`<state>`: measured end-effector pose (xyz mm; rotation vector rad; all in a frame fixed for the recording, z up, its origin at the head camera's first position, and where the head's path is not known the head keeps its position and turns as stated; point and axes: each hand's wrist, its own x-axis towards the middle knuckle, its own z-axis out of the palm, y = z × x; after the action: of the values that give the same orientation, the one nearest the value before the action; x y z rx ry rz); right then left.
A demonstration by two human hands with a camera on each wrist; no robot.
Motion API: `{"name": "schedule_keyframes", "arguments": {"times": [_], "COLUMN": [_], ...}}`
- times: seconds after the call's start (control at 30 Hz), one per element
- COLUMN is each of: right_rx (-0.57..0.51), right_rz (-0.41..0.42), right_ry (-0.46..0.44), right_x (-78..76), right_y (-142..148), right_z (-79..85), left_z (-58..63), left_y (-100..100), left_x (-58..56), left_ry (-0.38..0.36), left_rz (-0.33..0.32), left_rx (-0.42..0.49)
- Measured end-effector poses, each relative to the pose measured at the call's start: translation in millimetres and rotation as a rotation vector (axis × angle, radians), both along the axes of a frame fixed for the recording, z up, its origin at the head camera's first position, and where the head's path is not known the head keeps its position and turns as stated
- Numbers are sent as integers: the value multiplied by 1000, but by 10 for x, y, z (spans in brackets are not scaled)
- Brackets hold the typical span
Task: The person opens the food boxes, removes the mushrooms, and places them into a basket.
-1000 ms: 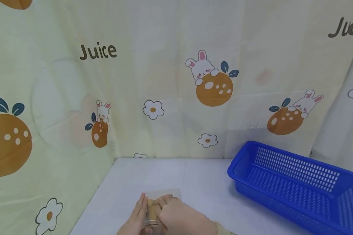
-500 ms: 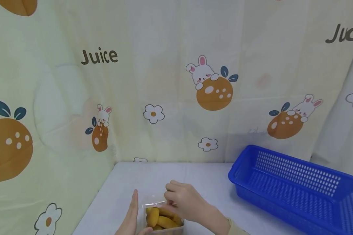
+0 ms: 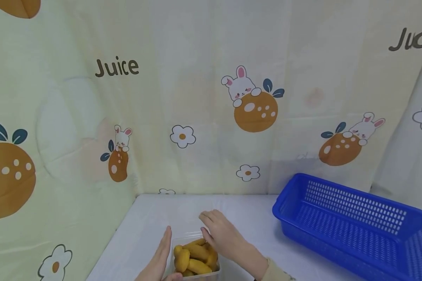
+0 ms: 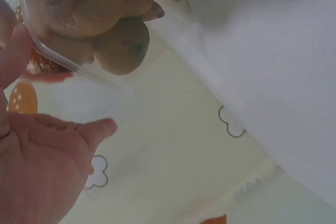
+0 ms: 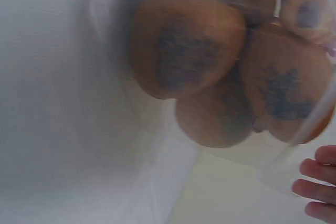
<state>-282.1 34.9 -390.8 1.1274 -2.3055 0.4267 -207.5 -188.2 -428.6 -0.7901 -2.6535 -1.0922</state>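
A clear plastic box (image 3: 201, 276) full of yellow-brown, mushroom-like pieces (image 3: 198, 266) sits low in the head view. My left hand (image 3: 157, 259) stands on edge along its left side, fingers straight; whether it touches the wall is unclear. Over the far right rim is my right hand (image 3: 222, 235), its fingers loosely bent and nothing seen in them. In the left wrist view, my left palm (image 4: 44, 163) lies beside the box, with brown pieces (image 4: 92, 11) showing through the wall. Rounded pieces with dark patches (image 5: 189, 51) fill the right wrist view.
A large blue perforated basket (image 3: 344, 230) stands on the right of the white table (image 3: 253, 210). Behind and to the left hangs a pale cloth (image 3: 204, 164) printed with rabbits, oranges and flowers.
My right hand has come up off the box toward its far right, and its fingers have loosened. The left hand has drawn slightly apart, and the yellow-brown pieces show plainly now.
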Motion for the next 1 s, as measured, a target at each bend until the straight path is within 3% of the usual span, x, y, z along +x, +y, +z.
{"name": "schedule_keyframes", "arguments": {"times": [0.13, 0.27, 0.47, 0.6, 0.77, 1.0], "right_rx": [57, 66, 39, -14, -4, 18], "right_rz": [9, 23, 17, 107, 217, 214], "right_ry": [-192, -257, -331, -338, -400, -456], "right_x": [-14, -30, -19, 58, 155, 203], "right_y": [-5, 0, 37, 49, 18, -15], "right_z": [-140, -206, -187, -134, -55, -84], "left_z": [20, 29, 94, 131, 168, 150], "left_y": [-35, -97, -137, -128, -115, -121], "left_x": [26, -6, -26, -7, 0, 28], "left_ry": [-190, -292, -305, -298, -271, -273], "left_rz": [-44, -81, -77, -59, -32, -11], "left_rx": [20, 16, -19, -33, -33, -55]}}
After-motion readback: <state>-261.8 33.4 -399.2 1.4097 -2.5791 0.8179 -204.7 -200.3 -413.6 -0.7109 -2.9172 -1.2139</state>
